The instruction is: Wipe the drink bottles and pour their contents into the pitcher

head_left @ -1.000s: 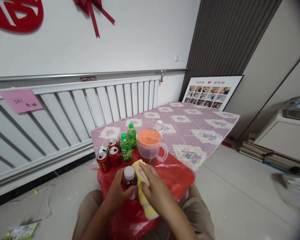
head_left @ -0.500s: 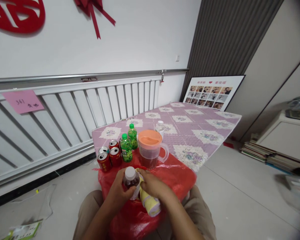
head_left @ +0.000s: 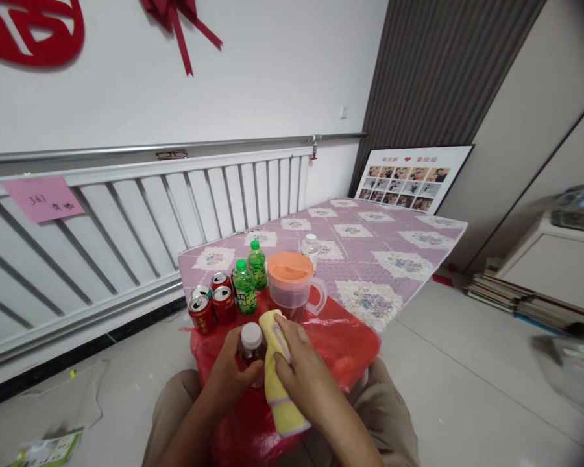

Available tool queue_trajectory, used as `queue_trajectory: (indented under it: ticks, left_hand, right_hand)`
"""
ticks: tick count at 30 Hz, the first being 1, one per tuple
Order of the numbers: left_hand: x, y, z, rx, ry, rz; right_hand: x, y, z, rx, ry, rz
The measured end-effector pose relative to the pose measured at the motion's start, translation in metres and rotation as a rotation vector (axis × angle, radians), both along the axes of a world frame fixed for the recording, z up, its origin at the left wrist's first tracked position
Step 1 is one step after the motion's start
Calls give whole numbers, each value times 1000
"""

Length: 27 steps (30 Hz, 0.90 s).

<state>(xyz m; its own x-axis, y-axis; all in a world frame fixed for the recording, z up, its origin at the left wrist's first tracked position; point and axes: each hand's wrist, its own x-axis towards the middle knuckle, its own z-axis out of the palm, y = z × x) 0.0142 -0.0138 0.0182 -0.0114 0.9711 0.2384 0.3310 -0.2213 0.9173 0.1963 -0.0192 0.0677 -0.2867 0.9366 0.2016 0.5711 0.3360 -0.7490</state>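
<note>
Left hand (head_left: 231, 377) grip clamped round bottle (head_left: 251, 345) body below white cap, upright over red cover (head_left: 343, 344). Right hand (head_left: 299, 373) grip closed on yellow cloth (head_left: 278, 395), pressing it to bottle's right side. Bottle likely light, smooth, slippery; cloth soft, limp. Jug (head_left: 292, 288) just beyond grips; cans (head_left: 213, 303), green bottles (head_left: 246, 288) beyond-left, crowding.

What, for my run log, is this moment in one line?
left hand: holds bottle; right hand: holds yellow cloth against bottle; surface: red cover

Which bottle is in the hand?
The dark bottle with the white cap, in the left hand. The green bottles and the clear bottle stand farther back.
</note>
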Motion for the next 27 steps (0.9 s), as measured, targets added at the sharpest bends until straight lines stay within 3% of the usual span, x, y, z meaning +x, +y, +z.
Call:
queue_trajectory:
  ticks: [10,15,22,27]
  left_hand:
    - [2,-1,4,-3,54,19]
    - [-3,4,11,-61,51,-88]
    - [-23,11,29,-155,77,-416]
    - [-23,11,32,-173,124,-409]
  right_hand:
    - [-1,3,-49,-224,-123,-10]
    - [2,3,-51,-227,-111,-19]
    - [5,2,-61,-200,-49,-44]
    - [3,-2,-50,-107,54,-64]
